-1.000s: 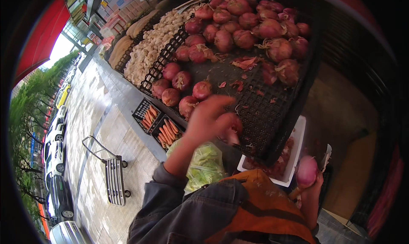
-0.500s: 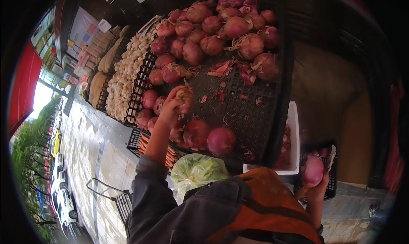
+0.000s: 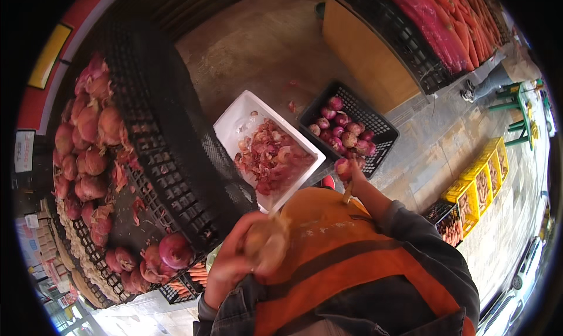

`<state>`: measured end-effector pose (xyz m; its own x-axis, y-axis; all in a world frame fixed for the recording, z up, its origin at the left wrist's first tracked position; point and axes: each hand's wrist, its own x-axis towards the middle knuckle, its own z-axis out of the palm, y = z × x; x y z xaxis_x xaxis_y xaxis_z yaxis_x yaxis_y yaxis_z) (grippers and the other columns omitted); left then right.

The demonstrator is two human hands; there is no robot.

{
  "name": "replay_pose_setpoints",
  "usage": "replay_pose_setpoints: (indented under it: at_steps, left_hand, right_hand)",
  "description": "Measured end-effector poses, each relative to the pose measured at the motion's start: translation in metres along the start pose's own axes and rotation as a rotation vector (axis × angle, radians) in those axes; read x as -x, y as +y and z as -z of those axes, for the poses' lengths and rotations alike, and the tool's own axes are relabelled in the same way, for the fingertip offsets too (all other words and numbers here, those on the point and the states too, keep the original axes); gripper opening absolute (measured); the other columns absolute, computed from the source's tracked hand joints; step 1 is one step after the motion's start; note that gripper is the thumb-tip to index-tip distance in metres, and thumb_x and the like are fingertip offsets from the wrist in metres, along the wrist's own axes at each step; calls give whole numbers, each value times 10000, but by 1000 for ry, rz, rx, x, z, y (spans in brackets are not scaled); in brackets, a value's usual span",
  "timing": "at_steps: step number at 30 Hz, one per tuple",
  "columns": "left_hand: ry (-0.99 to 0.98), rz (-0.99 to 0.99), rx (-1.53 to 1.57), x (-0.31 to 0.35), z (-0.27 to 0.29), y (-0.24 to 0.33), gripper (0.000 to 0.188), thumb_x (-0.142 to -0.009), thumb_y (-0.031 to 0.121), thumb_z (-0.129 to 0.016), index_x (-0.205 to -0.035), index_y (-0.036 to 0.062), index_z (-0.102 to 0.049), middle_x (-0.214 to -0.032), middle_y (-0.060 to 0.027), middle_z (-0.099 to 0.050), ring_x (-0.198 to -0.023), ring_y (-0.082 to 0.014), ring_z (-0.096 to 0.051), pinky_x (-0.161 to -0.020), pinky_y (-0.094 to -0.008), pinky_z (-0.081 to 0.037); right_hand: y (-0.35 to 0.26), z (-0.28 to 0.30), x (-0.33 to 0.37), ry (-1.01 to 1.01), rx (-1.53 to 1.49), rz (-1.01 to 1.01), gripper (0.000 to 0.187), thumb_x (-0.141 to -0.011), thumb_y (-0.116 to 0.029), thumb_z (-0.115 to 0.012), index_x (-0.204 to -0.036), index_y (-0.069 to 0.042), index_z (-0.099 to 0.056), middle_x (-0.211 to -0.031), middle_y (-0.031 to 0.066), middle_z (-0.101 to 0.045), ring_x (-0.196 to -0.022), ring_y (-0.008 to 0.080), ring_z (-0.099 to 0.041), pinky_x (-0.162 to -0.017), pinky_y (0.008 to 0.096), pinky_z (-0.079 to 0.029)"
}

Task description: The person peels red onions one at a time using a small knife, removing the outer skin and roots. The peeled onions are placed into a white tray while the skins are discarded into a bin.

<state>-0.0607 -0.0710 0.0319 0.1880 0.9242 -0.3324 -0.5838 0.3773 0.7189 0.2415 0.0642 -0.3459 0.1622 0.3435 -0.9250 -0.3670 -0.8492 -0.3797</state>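
Observation:
My left hand (image 3: 230,265) is closed around an onion (image 3: 267,245) with dry, papery brown skin, close to the front of my orange apron; motion blurs it. At the near edge of a black crate (image 3: 384,127) on the floor, my right hand (image 3: 359,180) grips a smooth purple-red onion (image 3: 343,169). A light wooden handle (image 3: 348,194) sticks out below that hand; its other end is hidden. Peeled red onions (image 3: 346,127) lie in the crate. Beside it, a white foam box (image 3: 267,110) holds loose onion skins (image 3: 272,154).
On the left, a raised black mesh crate (image 3: 170,177) carries unpeeled red onions (image 3: 88,160), with garlic (image 3: 88,257) beyond. Carrots (image 3: 454,19) fill a display at the upper right, above a wooden panel (image 3: 363,54). Yellow crates (image 3: 469,195) line the pavement to the right.
The view has swung right from the onion display to the floor boxes. My left hand has brought its onion from the display toward my apron. My right hand is now over the black crate.

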Motion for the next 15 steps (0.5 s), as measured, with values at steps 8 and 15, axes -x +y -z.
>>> replay_pose_setpoints:
  at_steps: [8, 15]
  left_hand:
    - [427, 463, 338, -141, 15, -94, 405, -917, 358, -506, -1226, 97, -506, -1176, -107, -570, -1037, -287, -568, -849, -434, -486]
    - [287, 423, 335, -219, 12, -147, 413, -914, 328, -548, -1234, 80, -470, -1188, -142, -495, -1082, -324, -558, -936, -457, -469]
  right_hand:
    - [-53, 77, -26, -113, 55, 44, 544, -874, -526, -528, -1128, -47, -580, -874, 112, -668, -537, 134, -451, -469, 281, -373]
    - [-41, 98, -29, -77, 22, -38, 285, -863, -283, -577, -1029, -52, -576, -908, 142, -669, -512, 152, -471, -446, 294, -403]
